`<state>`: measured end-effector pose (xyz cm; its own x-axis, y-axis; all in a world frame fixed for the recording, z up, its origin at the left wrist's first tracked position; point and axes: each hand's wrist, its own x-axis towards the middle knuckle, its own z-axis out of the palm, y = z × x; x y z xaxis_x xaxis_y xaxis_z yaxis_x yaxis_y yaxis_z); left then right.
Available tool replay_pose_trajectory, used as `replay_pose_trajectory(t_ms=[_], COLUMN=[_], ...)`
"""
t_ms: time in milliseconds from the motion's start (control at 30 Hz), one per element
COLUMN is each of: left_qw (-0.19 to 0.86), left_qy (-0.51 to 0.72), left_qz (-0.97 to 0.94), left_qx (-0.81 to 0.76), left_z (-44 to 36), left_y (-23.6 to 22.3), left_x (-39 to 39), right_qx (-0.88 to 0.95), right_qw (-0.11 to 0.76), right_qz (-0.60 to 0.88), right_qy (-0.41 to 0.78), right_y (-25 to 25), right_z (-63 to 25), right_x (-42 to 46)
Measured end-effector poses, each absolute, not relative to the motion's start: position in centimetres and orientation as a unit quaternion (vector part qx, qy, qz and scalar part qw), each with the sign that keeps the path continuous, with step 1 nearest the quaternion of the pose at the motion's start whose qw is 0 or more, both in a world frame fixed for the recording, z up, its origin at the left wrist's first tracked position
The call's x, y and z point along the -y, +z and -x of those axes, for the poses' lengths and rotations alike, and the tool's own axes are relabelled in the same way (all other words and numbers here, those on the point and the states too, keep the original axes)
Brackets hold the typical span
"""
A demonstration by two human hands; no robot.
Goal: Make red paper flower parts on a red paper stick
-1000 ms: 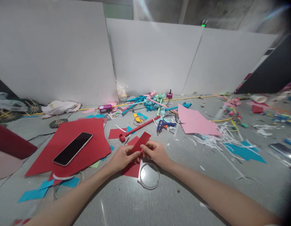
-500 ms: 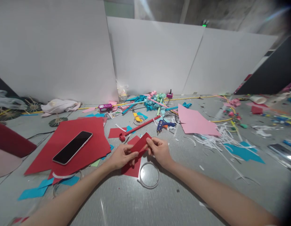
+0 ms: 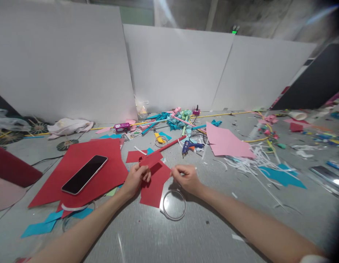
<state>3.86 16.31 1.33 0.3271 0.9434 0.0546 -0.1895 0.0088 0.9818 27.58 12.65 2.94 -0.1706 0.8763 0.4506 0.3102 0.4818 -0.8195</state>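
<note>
My left hand (image 3: 137, 179) has its fingers curled around the near end of a red paper piece (image 3: 152, 159), which is raised and tilted to the left. My right hand (image 3: 186, 178) is closed in a pinch at the pointed right corner of another red paper piece (image 3: 162, 174). Below them, a further red paper piece (image 3: 151, 195) lies flat on the grey table. Just behind the left hand rests a red paper rod (image 3: 171, 144), its near end partly covered by the lifted piece. A coil of pale wire or tape (image 3: 174, 205) lies close in front of my right hand.
On the left, a phone (image 3: 84, 174) rests on large red sheets (image 3: 111, 160). A blue glue gun (image 3: 190, 147) and a pink sheet (image 3: 227, 140) lie behind my right hand. White paper strips (image 3: 257, 157) spread to the right. White panels (image 3: 175, 65) stand at the back.
My hands have moved apart. The left has swung its red piece leftward, out of the right hand's fingers, and the right now pinches by another red corner. The view has shifted slightly.
</note>
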Motion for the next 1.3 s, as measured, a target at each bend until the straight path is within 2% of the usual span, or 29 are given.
replay_pose_trajectory(t_ms=[100, 167, 267, 333, 467, 633, 767, 1000, 1300], left_qw=[0.595, 0.58, 0.562, 0.547, 0.502, 0.372, 0.33, 0.412, 0.299], left_qy=[0.461, 0.457, 0.458, 0.46, 0.465, 0.485, 0.447, 0.448, 0.42], left_qz=[-0.544, -0.555, -0.56, -0.562, -0.588, -0.662, -0.698, -0.665, -0.738], left_qx=[-0.371, -0.382, -0.4, -0.417, -0.432, -0.433, -0.452, -0.433, -0.435], left_z=[-4.1, -4.1, -4.2, -4.1, -3.9, -4.0, -4.4, -5.1, -4.7], left_y=[1.2, 1.2, 1.2, 1.3, 1.6, 1.9, 1.8, 2.1, 1.4], left_x=[-16.3, -16.3, -16.1, -16.1, -16.1, -15.8, -15.0, -14.1, -13.8], right_qx=[0.871, 0.919, 0.942, 0.948, 0.95, 0.874, 0.815, 0.773, 0.826], right_qw=[0.294, 0.184, 0.094, 0.077, 0.13, 0.303, 0.41, 0.47, 0.399], right_qz=[0.299, 0.256, 0.275, 0.275, 0.255, 0.349, 0.382, 0.396, 0.374], right_qy=[0.255, 0.237, 0.168, 0.142, 0.123, 0.149, 0.148, 0.157, 0.138], right_y=[4.6, 6.0, 7.3, 7.7, 7.3, 4.7, 2.5, 1.6, 0.9], right_z=[-27.0, -26.6, -26.0, -25.8, -25.4, -25.4, -25.9, -26.4, -26.6], right_x=[-11.2, -10.2, -9.0, -8.6, -9.0, -10.4, -11.5, -12.1, -11.5])
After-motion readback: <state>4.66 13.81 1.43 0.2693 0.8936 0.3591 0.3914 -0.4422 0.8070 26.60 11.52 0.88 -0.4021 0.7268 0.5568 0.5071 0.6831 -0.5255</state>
